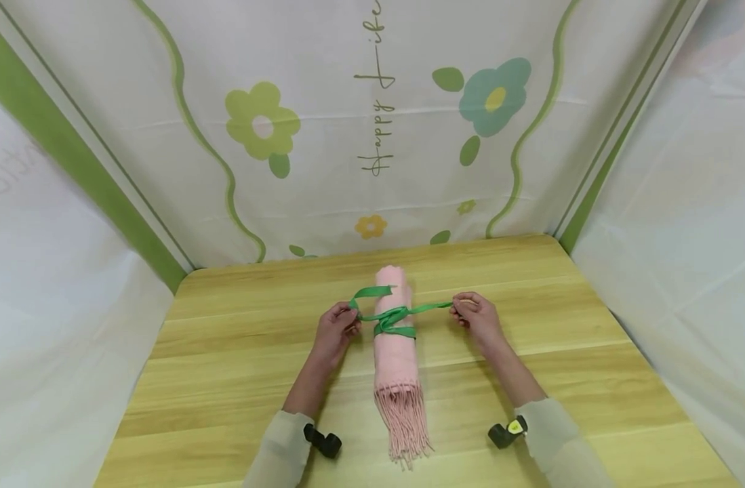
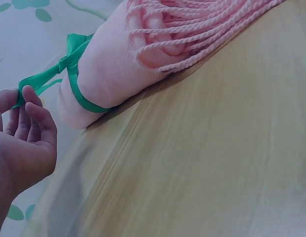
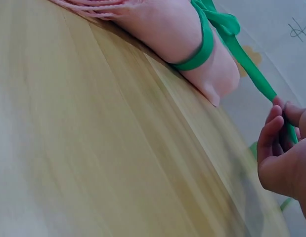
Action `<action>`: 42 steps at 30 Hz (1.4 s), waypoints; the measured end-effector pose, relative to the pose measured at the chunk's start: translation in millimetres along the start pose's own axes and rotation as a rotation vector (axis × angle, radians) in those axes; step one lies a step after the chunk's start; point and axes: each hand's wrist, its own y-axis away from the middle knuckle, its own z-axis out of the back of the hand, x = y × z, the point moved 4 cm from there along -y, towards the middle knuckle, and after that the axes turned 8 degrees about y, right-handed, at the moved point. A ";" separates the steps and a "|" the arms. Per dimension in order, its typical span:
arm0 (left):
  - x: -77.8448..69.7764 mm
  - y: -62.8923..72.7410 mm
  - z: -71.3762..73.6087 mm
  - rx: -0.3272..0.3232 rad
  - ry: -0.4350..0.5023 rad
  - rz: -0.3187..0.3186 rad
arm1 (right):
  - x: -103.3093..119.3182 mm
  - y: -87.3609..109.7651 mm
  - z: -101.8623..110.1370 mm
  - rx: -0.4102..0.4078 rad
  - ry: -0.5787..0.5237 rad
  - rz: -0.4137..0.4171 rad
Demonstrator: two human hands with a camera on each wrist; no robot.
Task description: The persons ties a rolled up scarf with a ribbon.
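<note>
A rolled pink scarf [image 1: 396,362] lies lengthwise on the table, its fringe toward the person. Around its upper half runs a green ribbon [image 1: 396,331], crossed in a knot on top. On the left side, my left hand [image 1: 337,331] pinches one ribbon end between thumb and fingers; a loose tail loops back over the scarf. My right hand [image 1: 474,317] pinches the other end, which stretches straight out to the right. In the left wrist view the ribbon [image 2: 49,75] reaches the left fingertips; in the right wrist view the ribbon [image 3: 254,71] slants down into the right fingers.
The wooden table [image 1: 238,379] is bounded at the back by a white flowered curtain [image 1: 323,203], with white fabric walls [image 1: 61,305] at the sides. Black wrist cameras [image 1: 326,444] are strapped over both light sleeves [image 1: 280,451].
</note>
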 end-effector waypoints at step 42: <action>-24.8 33.7 38.1 -0.168 -0.102 0.018 | 9.1 22.8 76.4 -0.069 0.270 0.059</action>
